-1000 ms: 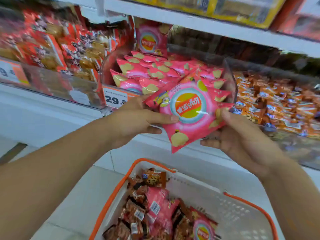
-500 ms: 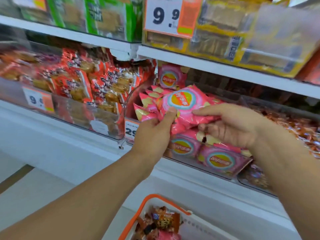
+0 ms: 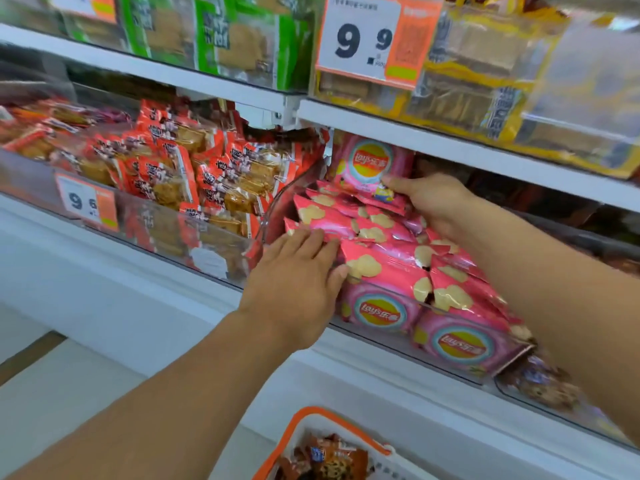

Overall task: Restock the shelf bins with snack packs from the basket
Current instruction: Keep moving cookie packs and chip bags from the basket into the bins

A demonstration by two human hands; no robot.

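left hand (image 3: 294,278) flat, fingers straight, pressing the pink chip packs (image 3: 381,251) into the clear bin (image 3: 277,209). right hand (image 3: 429,199) pinches one at the back. bin looks abt full imo; basket (image 3: 294,431) below has more snacks left.

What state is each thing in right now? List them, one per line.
Left hand: open, fingers flat on the pink chip packs.
Right hand: fingers on a pink pack at the back of the bin.
Pink chip packs: heaped in their clear bin, filling it to the rim.
Red snack packs: piled in the bin to the left.
Basket: below the shelf, brown packs still inside.
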